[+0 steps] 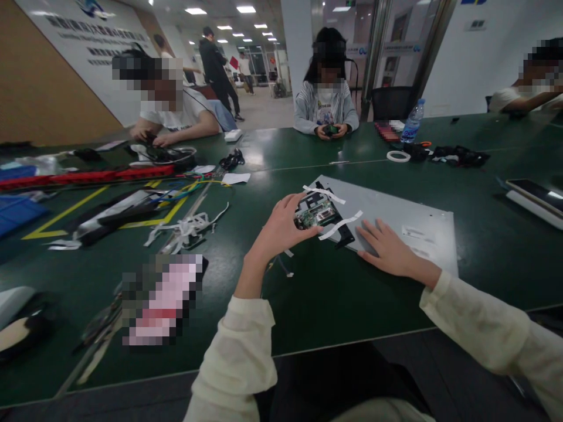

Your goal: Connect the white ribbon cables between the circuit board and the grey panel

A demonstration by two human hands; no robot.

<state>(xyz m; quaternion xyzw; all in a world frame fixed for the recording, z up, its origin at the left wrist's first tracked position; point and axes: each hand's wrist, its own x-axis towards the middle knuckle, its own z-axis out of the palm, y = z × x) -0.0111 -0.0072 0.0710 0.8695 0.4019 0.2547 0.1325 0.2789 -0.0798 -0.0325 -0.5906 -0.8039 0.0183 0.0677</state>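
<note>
Indoors, ceiling lights (pixel 246 9) shone beyond a green bench (pixel 343 305), left hand (pixel 281 227) clamped on a circuit board (pixel 323 214) (white strips (pixel 341 225) alongside), right hand (pixel 393 253) on a gray panel (pixel 391 206), fingers (pixel 372 239) apart.

Head camera looks forward, down over the table (pixel 334 310).

We are in an office, and its long green table (pixel 334 310) looks to us like an electronics bench. We see bright ceiling lights (pixel 246 9) receding overhead, a wall with printed lettering (pixel 83 24), glass panels (pixel 398 35) and a black chair (pixel 391 103), all of which say office. On the table we find the workshop side: an exposed circuit board (pixel 319 217), coloured wires (pixel 191 189) and a roll of tape (pixel 398 160), with people (pixel 326 108) seated around it.
</note>
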